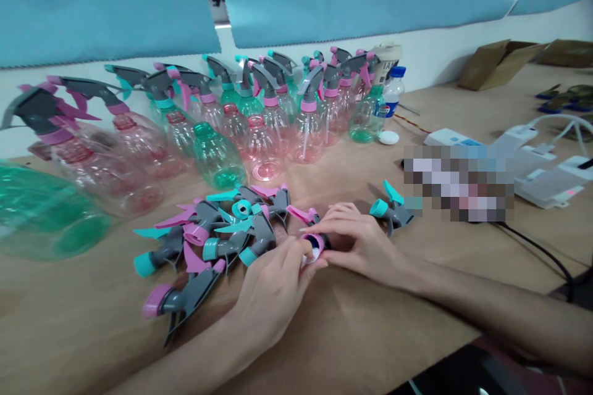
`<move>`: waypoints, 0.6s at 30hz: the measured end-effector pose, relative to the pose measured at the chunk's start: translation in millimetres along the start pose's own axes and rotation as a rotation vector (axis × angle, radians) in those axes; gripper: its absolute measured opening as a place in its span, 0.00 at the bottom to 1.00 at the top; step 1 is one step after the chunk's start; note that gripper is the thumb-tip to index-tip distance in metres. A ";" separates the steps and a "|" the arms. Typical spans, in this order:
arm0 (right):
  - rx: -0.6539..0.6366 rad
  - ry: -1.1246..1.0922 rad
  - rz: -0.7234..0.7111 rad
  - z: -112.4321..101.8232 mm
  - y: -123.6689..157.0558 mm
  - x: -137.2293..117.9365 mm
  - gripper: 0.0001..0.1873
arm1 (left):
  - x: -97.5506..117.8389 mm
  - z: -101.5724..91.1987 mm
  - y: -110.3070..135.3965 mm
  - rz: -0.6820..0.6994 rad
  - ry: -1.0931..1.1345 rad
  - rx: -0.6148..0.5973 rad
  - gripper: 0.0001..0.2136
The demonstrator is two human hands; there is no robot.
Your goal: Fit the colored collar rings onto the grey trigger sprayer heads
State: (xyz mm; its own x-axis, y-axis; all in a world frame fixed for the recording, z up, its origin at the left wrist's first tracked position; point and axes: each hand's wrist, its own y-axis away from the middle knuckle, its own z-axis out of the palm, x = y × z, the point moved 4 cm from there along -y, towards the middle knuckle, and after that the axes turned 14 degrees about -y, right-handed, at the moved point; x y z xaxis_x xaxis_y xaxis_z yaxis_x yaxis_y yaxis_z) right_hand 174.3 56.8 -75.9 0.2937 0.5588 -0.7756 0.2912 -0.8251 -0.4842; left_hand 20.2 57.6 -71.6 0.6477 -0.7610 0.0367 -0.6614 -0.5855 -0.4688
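Observation:
My right hand [364, 239] is closed around a grey trigger spray head with a pink collar [315, 239], whose open end is turned toward me. My left hand [273, 293] is closed at the mouth of that collar, its fingertips pinching a small white piece [314, 254] partly hidden by the fingers. Left of the hands lies a pile of loose spray heads with teal and pink collars, among them a pink-collared spray head [185, 299] nearest me. A single teal-collared spray head [393, 210] rests just beyond my right hand.
Clear pink and green bottles, such as an open green bottle [217, 157], stand along the wall, many with spray heads on. A large green bottle [50, 213] is at the left. A blue-capped bottle [395, 92], a white power strip [456, 137] and a cardboard box [493, 65] are toward the right.

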 end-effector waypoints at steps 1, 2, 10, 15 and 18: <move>0.009 -0.001 0.002 -0.8 -0.6 0.2 0.16 | -0.3 -0.9 -0.2 -0.010 0.008 0.002 0.10; 0.022 -0.001 0.003 -1.8 -1.3 0.4 0.15 | -0.8 -1.9 -0.5 -0.024 0.021 0.000 0.10; 0.072 0.014 0.003 -6.1 -4.1 0.4 0.13 | -6.2 -6.5 -2.8 -0.165 0.293 -0.048 0.05; 0.098 0.006 0.006 -8.1 -5.9 0.4 0.14 | -7.6 -4.6 -1.7 -0.226 0.356 -0.024 0.01; 0.099 -0.008 0.013 -8.2 -6.2 1.2 0.14 | -9.4 -5.5 -1.3 -0.258 0.389 0.020 0.02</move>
State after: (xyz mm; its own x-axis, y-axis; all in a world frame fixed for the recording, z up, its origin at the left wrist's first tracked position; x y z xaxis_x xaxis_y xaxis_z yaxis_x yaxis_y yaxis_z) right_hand 180.4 63.2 -70.5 0.2895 0.5476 -0.7851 0.1954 -0.8367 -0.5116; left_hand 12.9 64.0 -66.4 0.5976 -0.6414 0.4812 -0.4874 -0.7671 -0.4173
